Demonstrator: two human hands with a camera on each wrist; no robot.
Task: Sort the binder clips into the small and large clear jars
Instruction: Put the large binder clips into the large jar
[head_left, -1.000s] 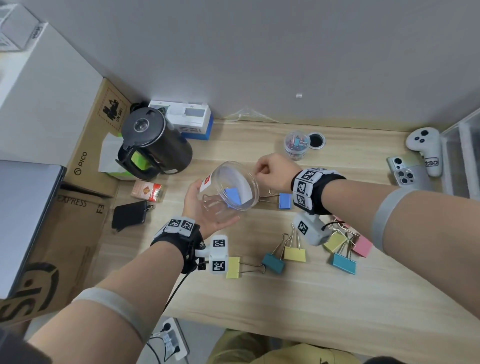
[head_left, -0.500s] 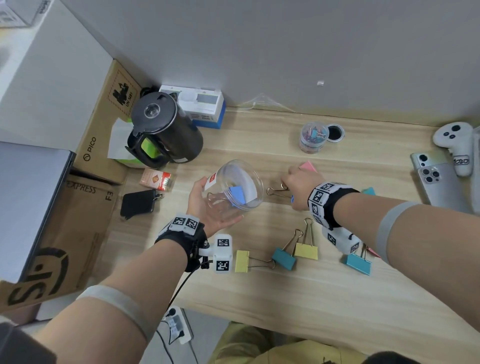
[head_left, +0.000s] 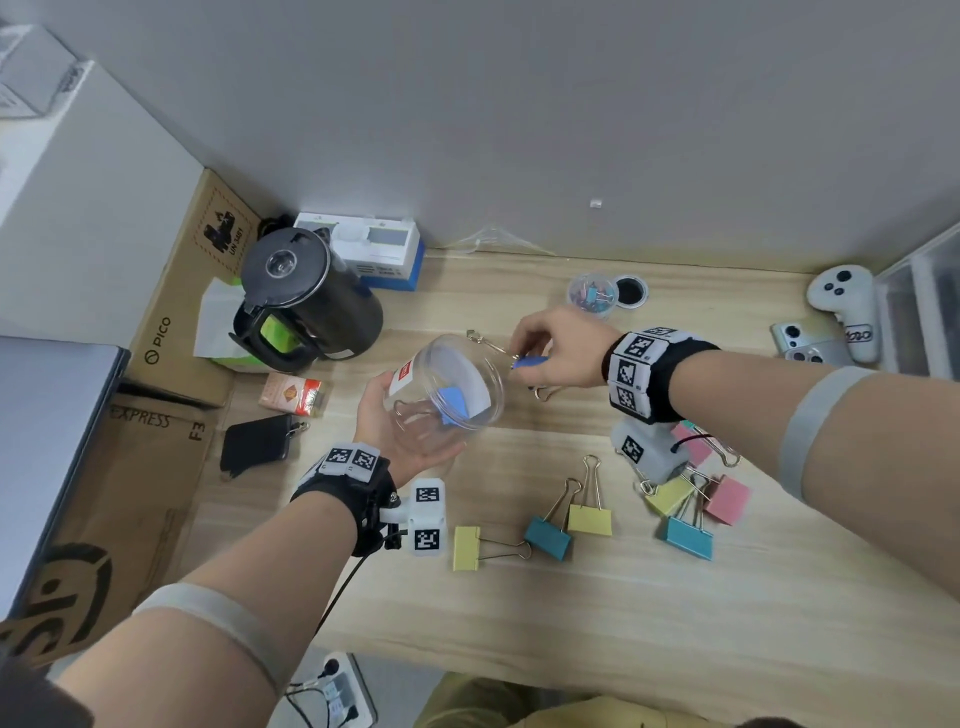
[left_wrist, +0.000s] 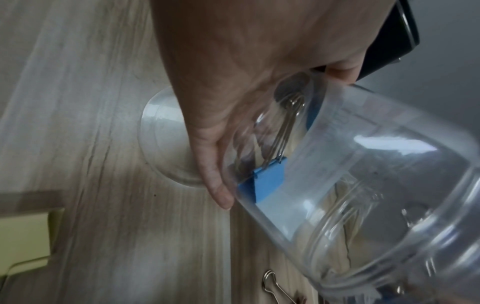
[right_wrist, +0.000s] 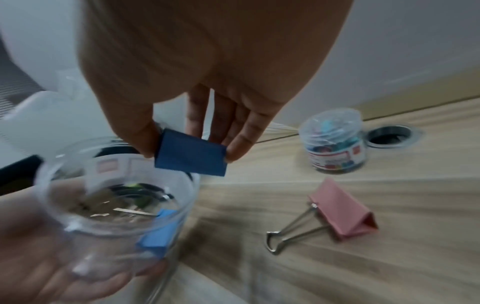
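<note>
My left hand (head_left: 395, 431) holds the large clear jar (head_left: 447, 384) tilted above the desk, its mouth toward the right; a light blue binder clip (head_left: 453, 402) lies inside it (left_wrist: 267, 181). My right hand (head_left: 556, 345) pinches a dark blue binder clip (right_wrist: 191, 152) just above the jar's rim (right_wrist: 114, 162), its wire handles reaching over the mouth. The small clear jar (head_left: 592, 295), holding several small coloured clips, stands at the back. Large clips lie loose on the desk: yellow (head_left: 466, 548), teal (head_left: 548, 538), yellow (head_left: 589, 519), blue (head_left: 690, 538), pink (head_left: 727, 500) and a pink one (right_wrist: 342, 216).
A black kettle (head_left: 306, 301), a white and blue box (head_left: 374, 254), a small orange packet (head_left: 296, 394) and a black pouch (head_left: 254, 444) sit at the left. A cable hole (head_left: 630, 292) is beside the small jar. A white controller (head_left: 847, 306) and phones (head_left: 805, 345) lie at the right.
My right hand dropped to the desk, picked up the dark blue clip and lifted it leftwards to the jar's mouth. The left hand kept the jar tilted in place.
</note>
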